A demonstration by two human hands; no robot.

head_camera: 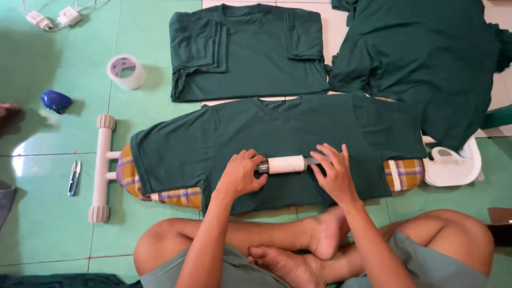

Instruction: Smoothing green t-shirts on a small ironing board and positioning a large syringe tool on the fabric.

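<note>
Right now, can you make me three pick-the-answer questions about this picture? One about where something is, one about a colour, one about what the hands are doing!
1. Where is the tape roll?
A. On the green floor
B. On the ironing board
C. In a hand

2. What colour is the spread shirt?
A. Red
B. Dark green
C. White

3. What does the left hand do?
A. Hangs free
B. Grips the lint roller
C. Holds scissors

Answers: A, it lies on a floor tile; B, the cloth is dark green; B, its fingers wrap the handle while the right hand rests on the other end.
</note>
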